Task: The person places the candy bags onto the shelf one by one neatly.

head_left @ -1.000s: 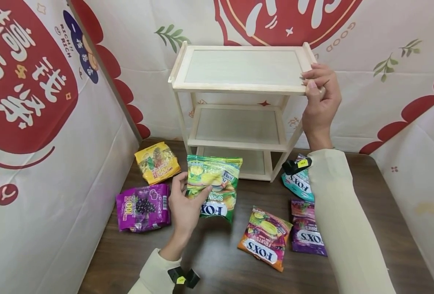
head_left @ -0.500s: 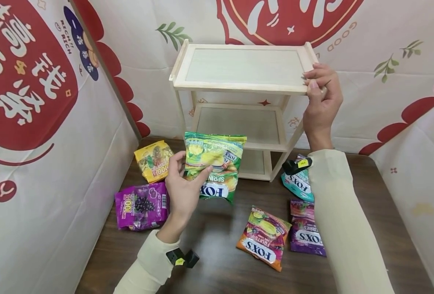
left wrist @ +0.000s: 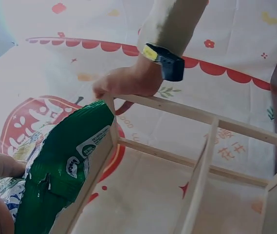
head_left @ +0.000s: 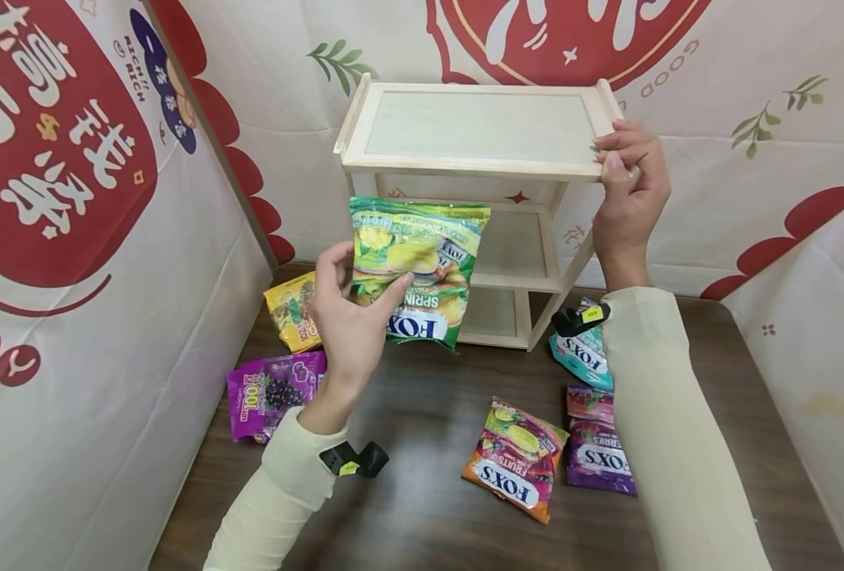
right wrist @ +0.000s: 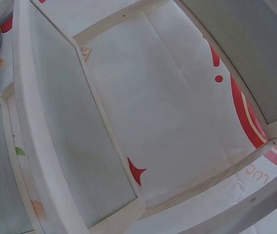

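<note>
Before the shelf [head_left: 479,123], the left hand [head_left: 351,321] holds apparently bagged candy [head_left: 429,252].

Dark wooden tabletop [head_left: 422,484], red-and-white printed backdrop [head_left: 286,166]

Printed walls [head_left: 129,388] line three sides of a shop-like booth [head_left: 279,174], its counter [head_left: 415,476] bearing a shelf [head_left: 479,123] and candy bags [head_left: 516,460].

The head camera faces forward and down from above: rack [head_left: 479,127] at upper centre, table [head_left: 415,484] below. The left wrist camera looks at close range past the bag [left wrist: 67,158], lower left, toward the rack and the right hand [left wrist: 128,80], upper centre. The right wrist camera faces into the rack at closest range. Head and left wrist views share bag, rack and right hand.
</note>
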### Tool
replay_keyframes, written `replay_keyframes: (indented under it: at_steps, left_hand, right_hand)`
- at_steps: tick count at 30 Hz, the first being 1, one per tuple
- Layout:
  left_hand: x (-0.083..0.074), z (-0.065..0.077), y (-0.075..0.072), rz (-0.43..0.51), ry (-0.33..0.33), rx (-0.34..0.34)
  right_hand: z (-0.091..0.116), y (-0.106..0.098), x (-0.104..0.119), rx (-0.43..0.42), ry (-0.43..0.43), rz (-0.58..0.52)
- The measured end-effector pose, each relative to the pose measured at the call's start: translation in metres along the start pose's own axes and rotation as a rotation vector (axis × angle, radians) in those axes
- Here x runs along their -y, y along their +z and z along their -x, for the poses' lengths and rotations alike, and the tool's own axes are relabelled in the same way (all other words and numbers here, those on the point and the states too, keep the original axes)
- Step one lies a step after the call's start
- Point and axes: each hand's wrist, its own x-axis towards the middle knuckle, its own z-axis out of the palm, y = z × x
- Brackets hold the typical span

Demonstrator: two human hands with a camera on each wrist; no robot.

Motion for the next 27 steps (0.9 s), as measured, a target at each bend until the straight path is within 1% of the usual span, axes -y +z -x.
replay_keyframes:
  at_steps: [6, 11, 14, 18, 21, 27]
  left_hand:
    - [-0.008, -0.01, 0.002, -0.022, 0.056, -0.006]
    - [-0.014, -0.017, 0.001, -0.013, 0.068, -0.014]
    - [-0.019, -0.024, 0.0, -0.003, 0.083, -0.013]
    - [-0.028, -0.036, 0.0, 0.017, 0.083, -0.016]
    - [-0.032, -0.042, -0.001, 0.032, 0.066, -0.021]
    - [-0.037, -0.054, 0.0, 0.031, 0.076, -0.025]
  right_hand:
    - [0.0, -0.001, -0.001, 0.005, 0.0, 0.002]
    - [-0.001, 0.0, 0.0, 0.012, 0.001, 0.003]
    - [-0.001, 0.0, 0.001, 0.013, -0.001, 0.004]
    - [-0.002, -0.001, 0.001, 0.022, -0.002, 0.005]
    - [-0.001, -0.001, 0.0, 0.018, 0.0, 0.003]
    - [-0.001, 0.0, -0.003, 0.002, -0.004, -0.02]
